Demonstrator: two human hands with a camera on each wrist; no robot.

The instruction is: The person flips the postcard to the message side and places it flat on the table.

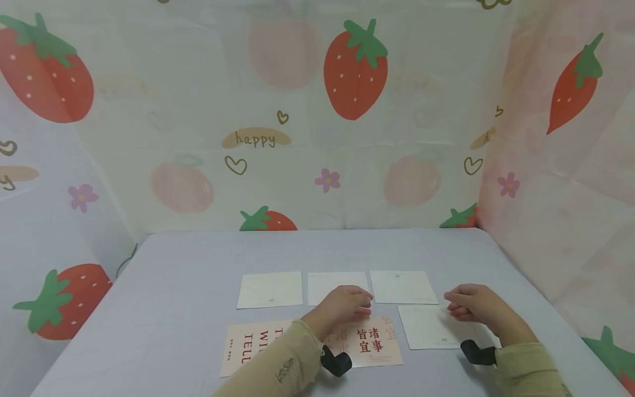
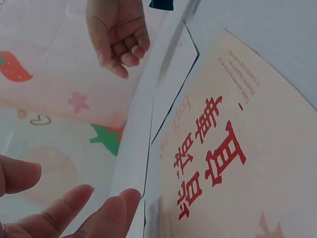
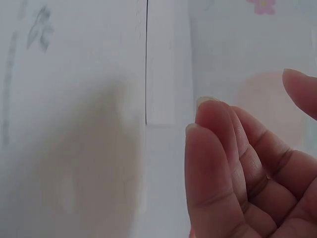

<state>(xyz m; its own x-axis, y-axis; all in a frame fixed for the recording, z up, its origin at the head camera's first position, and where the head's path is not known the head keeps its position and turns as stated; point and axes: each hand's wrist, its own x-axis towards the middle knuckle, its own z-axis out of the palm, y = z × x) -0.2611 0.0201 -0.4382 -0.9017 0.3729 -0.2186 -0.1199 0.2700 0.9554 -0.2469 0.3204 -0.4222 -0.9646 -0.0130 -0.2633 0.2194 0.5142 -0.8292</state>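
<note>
From my end: both hands empty, fingers loosely bent, thumbs apart from them. Left hand [image 1: 342, 305] hangs over the pale pink, red-lettered paper rectangle [image 1: 379, 353]; one sheet or two, I cannot tell, forearm covering the middle. Flat white paper rectangles [image 1: 269, 290], four: three in a row beyond the left hand, one under the right hand [image 1: 476, 304]. Spread on the pale surface [image 1: 173, 286] probably so none hides another.

The red-lettered card [image 1: 374, 342] is cream, perhaps pinkish.
</note>
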